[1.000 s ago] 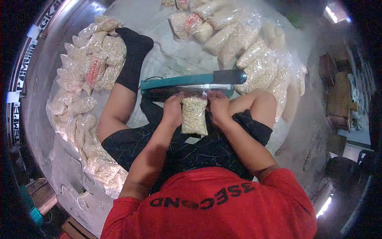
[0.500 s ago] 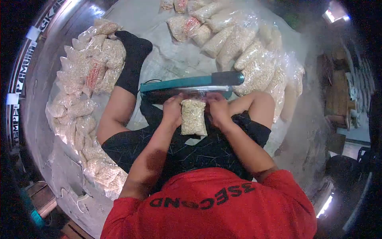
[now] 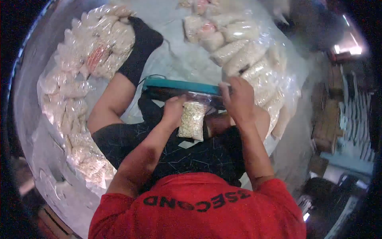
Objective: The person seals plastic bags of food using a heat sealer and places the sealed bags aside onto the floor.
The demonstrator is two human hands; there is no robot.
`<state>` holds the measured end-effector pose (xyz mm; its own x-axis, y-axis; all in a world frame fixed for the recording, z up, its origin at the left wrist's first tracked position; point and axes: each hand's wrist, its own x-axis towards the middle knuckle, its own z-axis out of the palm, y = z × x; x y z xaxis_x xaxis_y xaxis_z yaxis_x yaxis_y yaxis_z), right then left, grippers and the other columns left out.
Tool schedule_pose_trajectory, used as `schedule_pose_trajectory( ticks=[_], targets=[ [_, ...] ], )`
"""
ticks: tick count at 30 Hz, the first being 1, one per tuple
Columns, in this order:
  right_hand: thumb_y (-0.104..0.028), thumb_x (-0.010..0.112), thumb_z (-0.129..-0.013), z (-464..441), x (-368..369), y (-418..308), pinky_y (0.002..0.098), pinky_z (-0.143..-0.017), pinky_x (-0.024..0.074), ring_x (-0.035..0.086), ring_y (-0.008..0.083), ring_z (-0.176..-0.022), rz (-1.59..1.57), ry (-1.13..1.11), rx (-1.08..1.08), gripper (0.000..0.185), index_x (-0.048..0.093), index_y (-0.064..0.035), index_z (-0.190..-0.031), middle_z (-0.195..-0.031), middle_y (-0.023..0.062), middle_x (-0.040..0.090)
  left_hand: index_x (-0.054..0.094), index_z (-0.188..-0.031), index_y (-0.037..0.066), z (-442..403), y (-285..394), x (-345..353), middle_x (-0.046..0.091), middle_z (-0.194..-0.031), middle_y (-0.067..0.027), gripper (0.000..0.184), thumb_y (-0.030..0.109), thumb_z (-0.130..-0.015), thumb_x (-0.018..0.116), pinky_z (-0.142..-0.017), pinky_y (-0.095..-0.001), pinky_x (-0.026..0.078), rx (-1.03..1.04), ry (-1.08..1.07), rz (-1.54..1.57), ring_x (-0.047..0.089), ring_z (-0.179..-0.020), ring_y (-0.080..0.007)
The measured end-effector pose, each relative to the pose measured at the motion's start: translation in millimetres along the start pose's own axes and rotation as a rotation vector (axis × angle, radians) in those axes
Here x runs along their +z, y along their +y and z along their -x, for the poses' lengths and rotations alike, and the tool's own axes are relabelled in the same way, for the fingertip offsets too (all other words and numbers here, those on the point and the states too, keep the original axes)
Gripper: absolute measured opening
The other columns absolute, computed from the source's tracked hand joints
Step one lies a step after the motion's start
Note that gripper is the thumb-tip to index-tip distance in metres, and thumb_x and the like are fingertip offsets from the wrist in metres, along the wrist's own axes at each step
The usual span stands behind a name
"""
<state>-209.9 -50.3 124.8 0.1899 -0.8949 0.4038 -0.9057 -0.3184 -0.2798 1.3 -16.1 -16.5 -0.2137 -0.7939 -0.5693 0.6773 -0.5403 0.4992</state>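
Note:
A clear plastic bag of pale beans (image 3: pixel 191 121) lies over my lap, its top edge reaching the teal bag sealer (image 3: pixel 179 84) in front of me. My left hand (image 3: pixel 173 111) is closed on the left side of the bag's top, pinching the plastic. My right hand (image 3: pixel 241 99) is wrapped over the right end of the sealer's arm, where it hides the black handle. The sealer's arm looks lowered near the bag's mouth; whether it touches the plastic I cannot make out.
Filled bags (image 3: pixel 67 87) are heaped along my left side. More large filled bags (image 3: pixel 254 59) lie in a curve at the front right. My outstretched leg with a black sock (image 3: pixel 139 47) borders the left heap. Wooden and pale items (image 3: pixel 330 119) stand at far right.
My right hand has left the bag's top and moved right and up onto the sealer's handle. My left hand stays at the bag. The view has shifted slightly.

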Motion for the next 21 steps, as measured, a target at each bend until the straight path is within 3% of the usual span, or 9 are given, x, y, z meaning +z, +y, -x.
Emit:
schedule_pose_trajectory(
  ticks=[1, 5, 8, 11, 13, 14, 17, 21],
  targets=[
    [-0.030, 0.064, -0.095, 7.0, 15.9, 8.3, 0.0496, -0.081, 0.0490, 0.066, 0.0375, -0.091, 0.032, -0.061, 0.021, 0.026, 0.072, -0.0057, -0.098, -0.094, 0.0153, 0.070, 0.069, -0.100, -0.003, -3.8, -4.5, -3.5, 0.071, -0.092, -0.0119, 0.019, 0.012, -0.096, 0.058, -0.071, -0.0368, 0.056, -0.003, 0.050, 0.001, 0.069, -0.079, -0.0225],
    [-0.029, 0.059, -0.098, 22.4, 58.0, 26.8, 0.0487, -0.081, 0.0495, 0.066, 0.0373, -0.089, 0.068, -0.236, 0.083, 0.027, 0.073, -0.0058, -0.097, -0.094, 0.0156, 0.071, 0.071, -0.096, -0.003, -8.9, -9.7, -9.4, 0.071, -0.089, -0.0098, 0.020, 0.014, -0.097, 0.060, -0.071, -0.0334, 0.054, 0.064, 0.078, -0.114, 0.067, -0.076, -0.0189],
    [-0.027, 0.054, -0.099, 23.4, 66.4, 28.7, 0.0483, -0.082, 0.0503, 0.066, 0.0378, -0.089, 0.043, -0.125, 0.069, 0.028, 0.072, -0.0054, -0.097, -0.097, 0.0162, 0.071, 0.071, -0.103, -0.001, -10.2, -13.5, -11.3, 0.073, -0.096, -0.0119, 0.021, 0.012, -0.099, 0.055, -0.076, -0.0366, 0.057, 0.036, 0.077, -0.108, 0.070, -0.082, -0.0227],
    [-0.026, 0.055, -0.099, 25.1, 75.7, 36.2, 0.0477, -0.082, 0.0507, 0.066, 0.0374, -0.089, 0.019, -0.137, 0.067, 0.027, 0.072, -0.0057, -0.098, -0.098, 0.0160, 0.071, 0.071, -0.103, -0.001, -9.1, -14.7, -10.2, 0.073, -0.094, -0.0107, 0.020, 0.012, -0.098, 0.057, -0.076, -0.0351, 0.056, 0.068, 0.134, -0.171, 0.070, -0.082, -0.0211],
    [-0.028, 0.053, -0.099, 28.8, 83.2, 37.6, 0.0487, -0.082, 0.0505, 0.066, 0.0379, -0.089, 0.023, -0.026, 0.039, 0.029, 0.071, -0.0062, -0.101, -0.098, 0.0165, 0.071, 0.072, -0.102, 0.000, -9.1, -15.7, -10.1, 0.073, -0.093, -0.0099, 0.019, 0.011, -0.097, 0.057, -0.077, -0.0346, 0.056, 0.049, 0.148, -0.212, 0.069, -0.083, -0.0201],
    [-0.028, 0.053, -0.099, 30.3, 83.1, 37.7, 0.0487, -0.082, 0.0505, 0.066, 0.0379, -0.089, 0.024, -0.045, 0.047, 0.029, 0.071, -0.0062, -0.101, -0.098, 0.0165, 0.071, 0.073, -0.101, 0.001, -8.1, -16.2, -10.5, 0.073, -0.093, -0.0091, 0.019, 0.011, -0.096, 0.057, -0.078, -0.0341, 0.055, 0.046, 0.162, -0.264, 0.068, -0.084, -0.0190],
    [-0.045, 0.039, -0.103, 35.4, 89.6, 43.4, 0.0482, -0.089, 0.0491, 0.065, 0.0429, -0.099, 0.068, -0.189, 0.174, 0.053, 0.071, -0.0024, -0.106, -0.101, 0.0216, 0.070, 0.075, -0.103, 0.002, -2.6, -15.5, -14.0, 0.075, -0.095, -0.0089, 0.021, 0.015, -0.096, 0.060, -0.082, -0.0324, 0.052, 0.126, 0.156, -0.469, 0.068, -0.086, -0.0171],
    [-0.042, 0.038, -0.104, 33.7, 92.0, 35.6, 0.0491, -0.095, 0.0479, 0.064, 0.0429, -0.104, 0.012, -0.174, 0.158, 0.054, 0.070, 0.0007, -0.111, -0.107, 0.0233, 0.070, 0.072, -0.108, -0.001, 6.5, 6.1, -0.3, 0.075, -0.097, -0.0172, 0.024, 0.015, -0.096, 0.058, -0.083, -0.0348, 0.052, 0.151, 0.227, -0.621, 0.071, -0.091, -0.0218]
  ],
)
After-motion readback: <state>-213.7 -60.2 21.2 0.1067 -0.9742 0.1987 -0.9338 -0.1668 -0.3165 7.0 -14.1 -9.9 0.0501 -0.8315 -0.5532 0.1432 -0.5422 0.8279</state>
